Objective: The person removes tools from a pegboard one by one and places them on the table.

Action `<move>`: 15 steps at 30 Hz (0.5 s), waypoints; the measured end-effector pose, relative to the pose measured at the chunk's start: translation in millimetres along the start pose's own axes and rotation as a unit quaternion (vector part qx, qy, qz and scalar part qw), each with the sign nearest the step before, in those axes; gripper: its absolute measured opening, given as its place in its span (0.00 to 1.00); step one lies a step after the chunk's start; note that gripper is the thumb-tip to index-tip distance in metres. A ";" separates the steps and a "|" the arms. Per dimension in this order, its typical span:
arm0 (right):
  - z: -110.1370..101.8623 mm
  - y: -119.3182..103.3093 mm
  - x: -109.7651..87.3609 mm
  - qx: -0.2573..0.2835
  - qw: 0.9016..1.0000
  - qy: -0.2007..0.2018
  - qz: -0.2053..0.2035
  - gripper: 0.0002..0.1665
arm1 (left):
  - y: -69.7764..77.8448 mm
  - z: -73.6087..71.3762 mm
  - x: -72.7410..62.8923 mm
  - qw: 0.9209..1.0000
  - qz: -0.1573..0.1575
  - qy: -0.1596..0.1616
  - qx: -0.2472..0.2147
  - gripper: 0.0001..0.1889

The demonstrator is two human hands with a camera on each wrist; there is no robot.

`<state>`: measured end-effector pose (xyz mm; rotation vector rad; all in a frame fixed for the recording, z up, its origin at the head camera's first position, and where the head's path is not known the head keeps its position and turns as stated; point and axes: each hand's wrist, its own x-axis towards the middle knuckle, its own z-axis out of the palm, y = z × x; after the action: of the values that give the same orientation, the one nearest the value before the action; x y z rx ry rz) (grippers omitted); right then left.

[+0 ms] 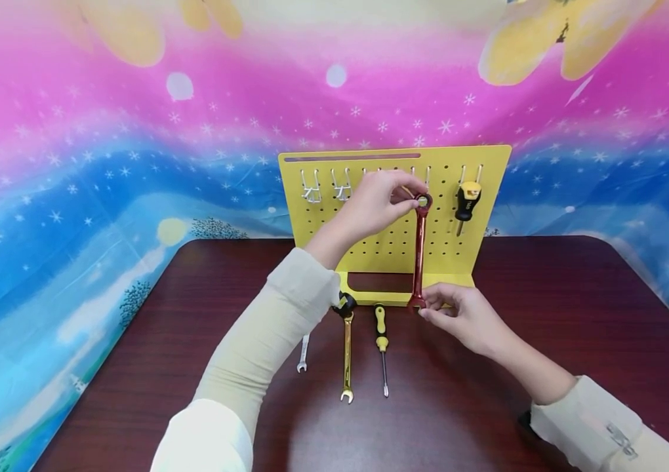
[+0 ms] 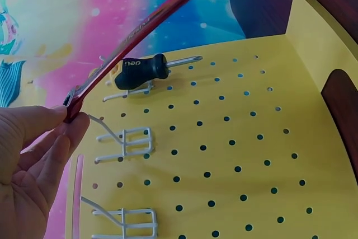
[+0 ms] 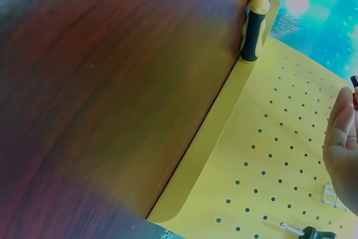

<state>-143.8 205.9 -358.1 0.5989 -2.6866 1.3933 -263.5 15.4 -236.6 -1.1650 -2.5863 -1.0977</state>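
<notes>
A red combination wrench (image 1: 420,252) stands nearly upright in front of the yellow pegboard (image 1: 384,262). My left hand (image 1: 378,200) pinches its ring end between thumb and fingers, close to the top row of hooks. At the lower, open end, my right hand (image 1: 467,318) holds it with thumb and fingertips. In the left wrist view the wrench (image 2: 142,32) runs slantwise across the board, past a white wire hook (image 2: 137,143) below the left hand (image 2: 36,155). Only part of the right hand (image 3: 344,144) shows in the right wrist view.
A stubby black-and-yellow screwdriver (image 1: 467,202) hangs on the board's right side. White hooks (image 1: 311,191) line the left. On the dark table (image 1: 193,367) lie a gold wrench (image 1: 347,360), a long screwdriver (image 1: 382,337) and a silver wrench (image 1: 303,357), partly hidden by the left sleeve.
</notes>
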 end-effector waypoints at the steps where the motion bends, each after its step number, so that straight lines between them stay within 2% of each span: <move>1: -0.3 -0.2 -1.2 0.002 1.000 -0.003 -0.001 0.11 | -0.1 0.2 -0.9 1.000 0.004 0.000 0.002 0.13; 8: -1.3 -0.6 -9.5 0.009 1.000 -0.018 0.000 0.10 | 2.2 2.4 -6.3 1.000 -0.003 -0.017 0.001 0.13; 15: 0.1 -0.1 -17.7 0.013 0.999 -0.030 0.001 0.09 | 2.1 8.1 -11.3 1.000 0.005 -0.030 -0.006 0.13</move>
<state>-127.5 211.3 -362.1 0.6511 -2.7188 1.4347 -252.6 14.6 -245.4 -1.2307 -2.6186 -1.0932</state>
